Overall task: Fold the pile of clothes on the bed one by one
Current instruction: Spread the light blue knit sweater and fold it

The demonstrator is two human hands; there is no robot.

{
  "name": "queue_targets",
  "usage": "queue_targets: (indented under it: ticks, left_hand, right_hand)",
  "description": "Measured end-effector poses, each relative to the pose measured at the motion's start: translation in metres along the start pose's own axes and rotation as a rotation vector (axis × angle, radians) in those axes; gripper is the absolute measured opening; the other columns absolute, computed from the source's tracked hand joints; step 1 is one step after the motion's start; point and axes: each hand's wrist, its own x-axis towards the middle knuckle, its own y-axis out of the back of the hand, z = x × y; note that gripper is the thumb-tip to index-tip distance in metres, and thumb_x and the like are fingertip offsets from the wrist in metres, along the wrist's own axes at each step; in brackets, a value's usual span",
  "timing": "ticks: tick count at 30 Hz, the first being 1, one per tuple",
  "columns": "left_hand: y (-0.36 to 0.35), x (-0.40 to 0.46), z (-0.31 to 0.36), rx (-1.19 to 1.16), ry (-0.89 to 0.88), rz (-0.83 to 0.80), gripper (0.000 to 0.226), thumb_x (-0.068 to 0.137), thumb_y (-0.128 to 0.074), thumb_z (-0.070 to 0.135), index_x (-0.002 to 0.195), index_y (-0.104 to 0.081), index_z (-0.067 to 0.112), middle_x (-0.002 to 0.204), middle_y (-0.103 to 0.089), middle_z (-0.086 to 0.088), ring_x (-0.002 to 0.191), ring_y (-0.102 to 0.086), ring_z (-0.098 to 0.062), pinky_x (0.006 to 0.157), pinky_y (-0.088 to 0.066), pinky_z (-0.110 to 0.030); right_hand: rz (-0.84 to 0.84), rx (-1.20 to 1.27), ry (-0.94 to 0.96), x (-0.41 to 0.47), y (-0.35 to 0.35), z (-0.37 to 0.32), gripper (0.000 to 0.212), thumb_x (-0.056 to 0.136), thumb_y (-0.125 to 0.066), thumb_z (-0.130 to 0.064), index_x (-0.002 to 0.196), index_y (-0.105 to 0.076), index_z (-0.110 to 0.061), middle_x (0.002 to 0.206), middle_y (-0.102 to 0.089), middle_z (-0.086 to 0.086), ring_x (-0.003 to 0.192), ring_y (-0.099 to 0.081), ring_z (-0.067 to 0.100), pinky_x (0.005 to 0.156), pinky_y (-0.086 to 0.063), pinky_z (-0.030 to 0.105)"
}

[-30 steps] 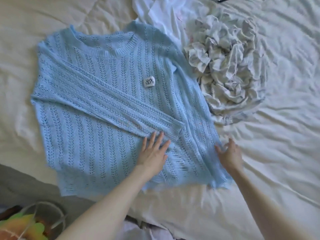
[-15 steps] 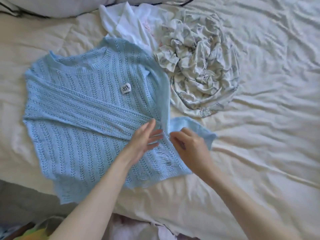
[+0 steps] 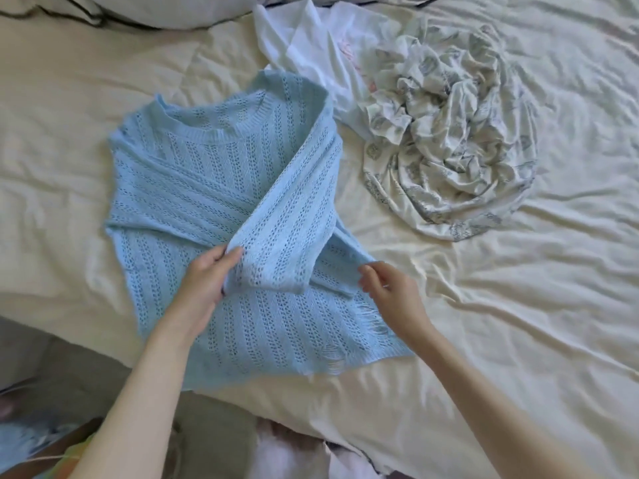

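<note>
One light blue knitted sweater (image 3: 221,209) is spread on the cream bed sheet (image 3: 518,305), close to the near edge of the bed, its neckline turned toward the far edge. Two sleeves are seen on it: one is laid flat across the chest, and the other sleeve (image 3: 287,216) is drawn diagonally over the front from the far right shoulder down to the middle of the garment. The cuff end of that sleeve is gripped by the left hand (image 3: 207,281), with the thumb on top and the fingers curled underneath. The right hand (image 3: 390,292) is held at the right side edge of the sweater, its fingers bent; whether cloth is pinched between them cannot be told. The frayed hem of the sweater is placed nearest the bed's near edge.

Two more garments are counted beyond the sweater, toward the far edge. One crumpled patterned garment (image 3: 449,140), pale with grey print, is bunched in a round heap to the right of the sweater and is not touched by it. One white garment (image 3: 311,46) is spread behind both, partly covered by the sweater's shoulder and by the heap. One pillow (image 3: 155,8) is seen at the far left corner.
</note>
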Motion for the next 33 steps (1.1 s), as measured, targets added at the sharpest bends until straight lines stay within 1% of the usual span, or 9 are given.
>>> queue_targets:
  ticks: [7,12,15,18,21,25,27,29,33]
  left_hand:
    - [0.044,0.036,-0.003,0.282,-0.075,0.195,0.017,0.091,-0.059,0.027,0.075,-0.063,0.031,0.078,-0.06,0.008,0.078,-0.052,-0.01,0.066,-0.036,-0.025]
    - [0.079,0.056,0.004,0.122,-0.013,0.451,0.01,0.082,-0.055,0.023,0.076,-0.053,0.015,0.072,-0.04,-0.005,0.071,-0.037,-0.017,0.057,-0.025,-0.03]
    - [0.09,0.068,-0.001,0.55,0.08,0.36,0.01,0.092,-0.048,0.018,0.087,-0.052,0.01,0.07,-0.045,-0.006,0.066,-0.041,-0.02,0.055,-0.027,-0.03]
    - [0.078,0.088,0.012,0.832,-0.009,0.373,0.017,0.094,-0.051,0.019,0.106,-0.057,0.01,0.098,-0.059,-0.008,0.092,-0.055,-0.028,0.077,-0.042,-0.035]
    - [0.046,0.118,0.037,0.953,-0.262,0.376,0.032,0.094,-0.049,0.014,0.124,-0.055,0.003,0.122,-0.055,-0.018,0.114,-0.049,-0.033,0.096,-0.038,-0.041]
    - [-0.016,0.173,0.075,0.998,-0.482,0.127,0.039,0.097,-0.043,0.013,0.135,-0.046,0.005,0.135,-0.048,-0.014,0.127,-0.041,-0.029,0.106,-0.031,-0.04]
    - [-0.046,0.203,0.094,0.98,-0.469,0.046,0.044,0.099,-0.04,0.017,0.142,-0.036,0.007,0.145,-0.039,-0.011,0.134,-0.033,-0.027,0.111,-0.026,-0.04]
    - [-0.071,0.232,0.111,0.96,-0.419,0.018,0.047,0.1,-0.04,0.024,0.144,-0.033,0.008,0.146,-0.04,-0.011,0.135,-0.033,-0.028,0.111,-0.027,-0.041]
    - [-0.112,0.262,0.136,0.703,-0.277,-0.013,0.026,0.094,-0.056,0.028,0.112,-0.063,0.011,0.113,-0.064,-0.008,0.113,-0.056,-0.026,0.102,-0.041,-0.038]
  right_hand:
    - [-0.167,0.263,-0.333,0.081,-0.066,-0.03,0.034,0.098,-0.046,-0.022,0.119,-0.056,0.002,0.084,-0.053,0.01,0.074,-0.051,0.021,0.076,-0.045,0.035]
    - [-0.045,-0.152,-0.187,0.115,-0.049,-0.02,0.056,0.096,-0.051,-0.022,0.146,-0.03,-0.008,0.149,-0.034,0.011,0.136,-0.034,0.024,0.111,-0.03,0.038]
    - [0.114,-0.185,-0.288,0.129,-0.032,-0.013,0.052,0.097,-0.048,-0.025,0.145,-0.034,-0.008,0.153,-0.027,0.014,0.141,-0.026,0.026,0.114,-0.024,0.038]
    - [0.374,-0.147,-0.297,0.136,-0.034,-0.027,0.033,0.097,-0.047,-0.025,0.118,-0.061,-0.005,0.123,-0.057,0.017,0.115,-0.052,0.026,0.1,-0.037,0.036]
    - [0.175,0.081,-0.386,0.14,-0.056,-0.055,0.037,0.097,-0.048,-0.032,0.087,-0.065,0.0,0.076,-0.059,0.017,0.072,-0.052,0.02,0.073,-0.047,0.039]
    - [0.055,0.929,-0.74,0.169,-0.07,-0.079,0.023,0.096,-0.054,-0.029,0.099,-0.061,-0.007,0.09,-0.06,0.006,0.082,-0.06,0.018,0.082,-0.048,0.031]
    - [0.082,1.174,-0.799,0.185,-0.066,-0.081,0.023,0.097,-0.053,-0.024,0.114,-0.059,-0.009,0.109,-0.063,0.004,0.1,-0.062,0.017,0.09,-0.047,0.031]
    - [0.115,1.274,-0.815,0.197,-0.059,-0.077,0.012,0.096,-0.054,-0.021,0.1,-0.06,-0.012,0.095,-0.065,0.0,0.088,-0.062,0.014,0.084,-0.047,0.029]
    - [0.197,1.377,-0.81,0.208,-0.039,-0.07,0.01,0.094,-0.053,-0.019,0.088,-0.056,-0.011,0.082,-0.061,0.002,0.074,-0.058,0.015,0.069,-0.048,0.026]
